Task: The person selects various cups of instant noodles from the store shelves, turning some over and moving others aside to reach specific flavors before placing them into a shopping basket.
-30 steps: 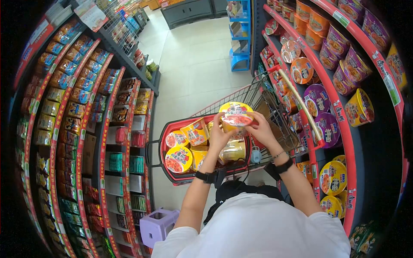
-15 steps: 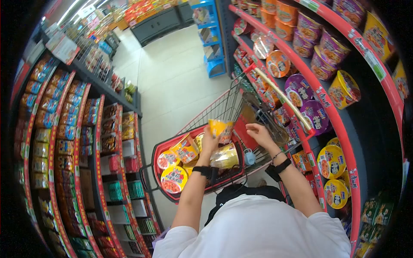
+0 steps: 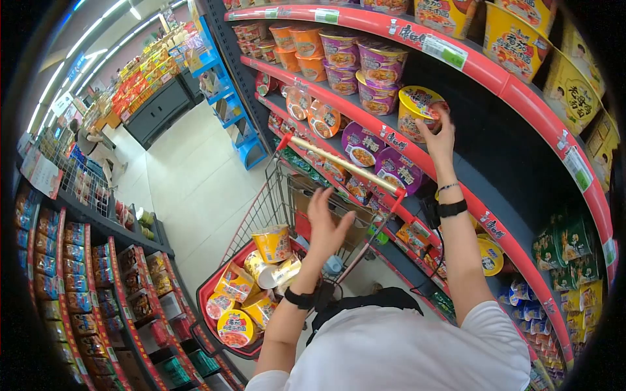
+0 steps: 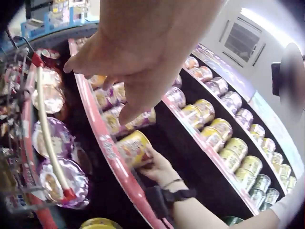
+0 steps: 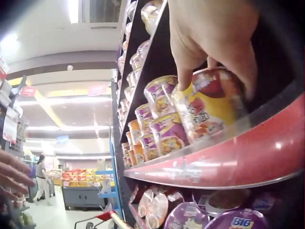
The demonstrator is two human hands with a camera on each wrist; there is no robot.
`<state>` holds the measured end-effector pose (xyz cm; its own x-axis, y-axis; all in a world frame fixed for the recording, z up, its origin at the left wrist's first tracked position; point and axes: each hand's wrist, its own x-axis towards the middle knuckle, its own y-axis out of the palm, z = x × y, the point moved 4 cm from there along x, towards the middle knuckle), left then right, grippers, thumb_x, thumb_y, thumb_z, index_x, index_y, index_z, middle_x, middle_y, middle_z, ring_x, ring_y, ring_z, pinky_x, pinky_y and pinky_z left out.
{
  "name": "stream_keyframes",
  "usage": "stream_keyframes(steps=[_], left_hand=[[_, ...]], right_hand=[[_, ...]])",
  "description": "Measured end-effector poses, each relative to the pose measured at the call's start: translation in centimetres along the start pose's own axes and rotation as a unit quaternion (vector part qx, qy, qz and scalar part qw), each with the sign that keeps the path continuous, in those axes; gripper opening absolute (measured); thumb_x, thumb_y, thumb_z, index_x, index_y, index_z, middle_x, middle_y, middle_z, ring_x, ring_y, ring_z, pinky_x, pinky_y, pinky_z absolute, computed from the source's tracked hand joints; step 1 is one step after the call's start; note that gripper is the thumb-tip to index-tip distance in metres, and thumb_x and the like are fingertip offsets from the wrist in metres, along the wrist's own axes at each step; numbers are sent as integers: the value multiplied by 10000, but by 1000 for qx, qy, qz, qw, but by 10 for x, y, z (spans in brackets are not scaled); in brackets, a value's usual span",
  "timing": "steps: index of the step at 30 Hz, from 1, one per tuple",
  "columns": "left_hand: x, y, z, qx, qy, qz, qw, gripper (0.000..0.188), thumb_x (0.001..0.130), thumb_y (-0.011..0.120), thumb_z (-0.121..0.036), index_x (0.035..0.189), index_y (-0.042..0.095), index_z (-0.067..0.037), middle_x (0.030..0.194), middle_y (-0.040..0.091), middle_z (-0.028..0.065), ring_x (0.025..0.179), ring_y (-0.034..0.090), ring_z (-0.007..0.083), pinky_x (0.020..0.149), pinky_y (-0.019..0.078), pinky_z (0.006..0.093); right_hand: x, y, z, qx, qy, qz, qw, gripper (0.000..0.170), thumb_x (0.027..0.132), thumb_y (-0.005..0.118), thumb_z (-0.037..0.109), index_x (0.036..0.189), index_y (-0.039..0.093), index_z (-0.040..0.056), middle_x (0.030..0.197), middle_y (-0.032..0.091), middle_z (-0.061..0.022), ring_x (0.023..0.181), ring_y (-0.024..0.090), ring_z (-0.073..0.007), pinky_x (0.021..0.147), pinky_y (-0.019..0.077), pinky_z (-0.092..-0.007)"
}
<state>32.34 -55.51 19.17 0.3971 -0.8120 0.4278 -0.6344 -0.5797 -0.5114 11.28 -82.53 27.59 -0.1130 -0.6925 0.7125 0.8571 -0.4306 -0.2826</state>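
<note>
My right hand [image 3: 441, 140] grips a yellow noodle cup [image 3: 417, 112] at the edge of the red-fronted shelf; in the right wrist view the fingers come down around the rim of the cup [image 5: 207, 107]. My left hand [image 3: 326, 228] is held in the air above the cart, fingers spread, holding nothing; the left wrist view shows the same hand [image 4: 138, 62] with the shelf behind it. Several yellow cups, one of them upright [image 3: 272, 243], lie in the red basket [image 3: 207, 306] below and left of my left hand.
Purple cups [image 3: 378, 65] stand left of the gripped cup. The cart handle [image 3: 345, 163] runs alongside the lower shelf. Packet shelves [image 3: 78, 287] line the left side, and a blue rack [image 3: 228, 111] stands ahead. A person [image 3: 98, 146] is in the far aisle.
The view has turned toward the right shelf. My left hand has let go of a cup, which is in the basket. My right hand has reached to the shelf and taken hold of another cup.
</note>
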Motion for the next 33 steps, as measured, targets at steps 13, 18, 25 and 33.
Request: stream_keyframes(steps=[13,18,25,33], left_hand=[[24,18,-97,-160,84,-53,982,770,817,737,-227,1408,300,1,1397,347,194,1318,347,312,1095,279,407],[-11,-12,-72,-86,13,-111,990,1011,720,822,-287,1451,184,1,1348,335,196,1285,354,324,1090,293,404],[-116,-69,21,-91,-220,-190,953,1217,667,856,-296,1471,-1,20,1410,291,264,1323,349,357,1088,322,424],[-199,-140,90,-37,-271,-286,918,1088,748,806,-163,1483,15,-19,1416,355,228,1281,437,293,1047,383,391]], right_hand=[[-44,-59,29,324,134,197,916,337,962,561,148,1286,556,58,1160,588,-55,997,567,-109,817,511,-244],[-102,-14,75,332,50,457,823,390,908,586,52,1293,539,6,1213,585,-56,1006,556,-98,833,479,-253],[-224,61,156,355,35,661,660,489,790,715,14,1257,576,56,1300,499,-86,1063,594,-167,837,541,-283],[-347,117,216,410,-49,685,600,459,803,736,145,1236,597,80,1331,468,-194,1197,529,-270,941,503,-359]])
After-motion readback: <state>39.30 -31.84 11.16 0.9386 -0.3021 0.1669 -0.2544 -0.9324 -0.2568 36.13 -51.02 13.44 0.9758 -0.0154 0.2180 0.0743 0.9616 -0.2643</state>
